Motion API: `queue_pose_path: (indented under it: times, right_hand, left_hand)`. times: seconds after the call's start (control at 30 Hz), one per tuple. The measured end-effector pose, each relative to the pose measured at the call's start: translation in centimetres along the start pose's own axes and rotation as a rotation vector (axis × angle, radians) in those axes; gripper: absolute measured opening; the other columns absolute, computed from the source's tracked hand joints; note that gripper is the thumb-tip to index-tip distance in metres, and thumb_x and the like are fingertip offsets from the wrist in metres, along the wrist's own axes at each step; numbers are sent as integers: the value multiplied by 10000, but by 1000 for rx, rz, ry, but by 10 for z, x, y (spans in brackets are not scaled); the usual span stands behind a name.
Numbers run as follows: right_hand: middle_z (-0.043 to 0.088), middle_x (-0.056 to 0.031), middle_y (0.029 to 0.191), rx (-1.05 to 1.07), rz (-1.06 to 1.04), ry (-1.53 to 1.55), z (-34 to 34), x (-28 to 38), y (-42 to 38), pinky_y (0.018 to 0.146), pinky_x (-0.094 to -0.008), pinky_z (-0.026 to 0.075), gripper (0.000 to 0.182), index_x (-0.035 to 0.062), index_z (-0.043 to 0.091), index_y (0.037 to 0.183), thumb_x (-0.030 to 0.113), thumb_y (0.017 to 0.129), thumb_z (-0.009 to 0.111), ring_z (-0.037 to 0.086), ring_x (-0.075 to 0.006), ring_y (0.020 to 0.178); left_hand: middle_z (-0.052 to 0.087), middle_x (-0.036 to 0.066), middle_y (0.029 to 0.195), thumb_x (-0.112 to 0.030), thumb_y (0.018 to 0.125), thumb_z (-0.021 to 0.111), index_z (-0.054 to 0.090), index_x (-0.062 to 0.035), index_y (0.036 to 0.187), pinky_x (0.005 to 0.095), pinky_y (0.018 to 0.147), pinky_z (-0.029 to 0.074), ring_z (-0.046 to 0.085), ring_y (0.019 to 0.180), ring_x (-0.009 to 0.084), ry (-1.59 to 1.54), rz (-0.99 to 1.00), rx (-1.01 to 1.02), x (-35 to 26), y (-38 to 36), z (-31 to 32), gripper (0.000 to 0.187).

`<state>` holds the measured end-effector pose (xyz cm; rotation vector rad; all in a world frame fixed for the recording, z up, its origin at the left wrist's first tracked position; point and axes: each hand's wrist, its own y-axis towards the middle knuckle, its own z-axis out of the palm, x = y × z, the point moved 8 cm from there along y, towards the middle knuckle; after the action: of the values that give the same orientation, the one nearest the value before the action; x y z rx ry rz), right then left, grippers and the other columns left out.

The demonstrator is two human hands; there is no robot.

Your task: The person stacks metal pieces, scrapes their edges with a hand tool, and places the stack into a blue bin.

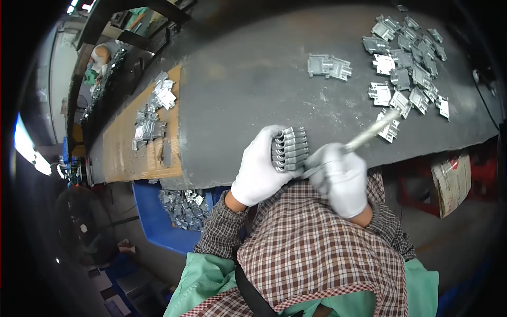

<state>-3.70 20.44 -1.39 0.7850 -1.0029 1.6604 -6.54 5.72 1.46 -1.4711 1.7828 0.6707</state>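
Note:
My left hand, in a white glove, is closed around a stack of grey metal castings, lined up in a row with their curved ends showing. My right hand, also gloved in white, grips a slim hand tool with a pale rod-like handle. The handle points up and to the right, smeared by motion. Its thin lower end reaches toward the lower right side of the stack; whether it touches cannot be made out. Both hands are just over the front edge of the dark table, close to each other.
Many loose metal castings lie at the right, with a small group at the back. More castings rest on cardboard at the left. A blue bin of castings stands below. Another person's arm shows upper left.

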Motion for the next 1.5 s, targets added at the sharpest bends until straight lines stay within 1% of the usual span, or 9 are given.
queue_pose_path:
  times: [0.03,0.07,0.1,0.13,0.17,0.27,0.5,0.9,1.5]
  right_hand:
    - [609,-7,642,-95,7,-49,-7,10,1,458,-162,391,378,2,656,907,299,1043,465,518,-39,501]
    - [596,9,634,-192,13,-95,-15,16,2,446,-153,369,395,8,654,896,307,1049,445,492,-22,489]
    - [576,23,620,-245,-20,-148,-21,17,5,431,-154,343,399,11,648,913,314,1052,429,441,-11,467]
    - [566,28,619,-261,-9,-143,-22,17,5,433,-148,335,381,15,642,928,310,1048,433,430,-7,468]
    - [560,28,619,-277,15,-100,-22,14,5,437,-147,336,372,15,638,938,309,1046,438,428,-6,471]
    - [554,24,626,-255,27,-93,-14,7,8,439,-148,333,359,9,630,951,304,1043,448,428,-7,479]
    - [561,12,641,-228,-41,-144,-11,3,11,451,-159,344,360,-10,622,956,300,1041,459,436,-15,496]
    - [572,9,656,-193,-34,-240,-6,3,8,494,-160,366,356,-9,630,956,296,1040,467,456,-19,525]
    - [609,-7,694,-144,-61,-326,-5,0,6,517,-176,394,323,4,636,980,279,1038,477,487,-33,554]
  left_hand:
    - [559,86,1186,-126,593,924,437,-27,1272,319,952,496,582,1088,177,-177,-120,69,18,-3,1,842]
    - [547,93,1211,-119,596,922,434,-36,1276,330,959,497,575,1110,186,-351,-76,62,23,-5,-1,841]
    - [534,101,1237,-112,599,920,431,-45,1280,341,966,499,568,1133,195,-524,-28,56,27,-8,-2,841]
    - [521,108,1262,-105,602,918,428,-54,1283,352,973,500,562,1156,204,-698,25,49,29,-10,-4,841]
    - [441,98,1322,-216,544,969,410,-76,1286,356,1029,440,487,1217,194,-749,-26,67,35,-12,-3,940]
    - [445,83,1324,-230,529,974,393,-101,1303,352,1023,452,493,1216,195,-927,-85,56,36,-17,1,977]
    - [435,85,1353,-224,516,978,391,-116,1304,344,1034,442,481,1242,197,-1025,-96,63,42,-22,1,989]
    - [452,113,1336,-251,463,988,410,-110,1275,366,1033,438,503,1208,209,-992,-61,82,44,-23,3,1007]
    - [511,80,1317,-237,493,977,375,-52,1340,328,1016,468,529,1208,182,-1087,-153,89,43,-22,3,1056]
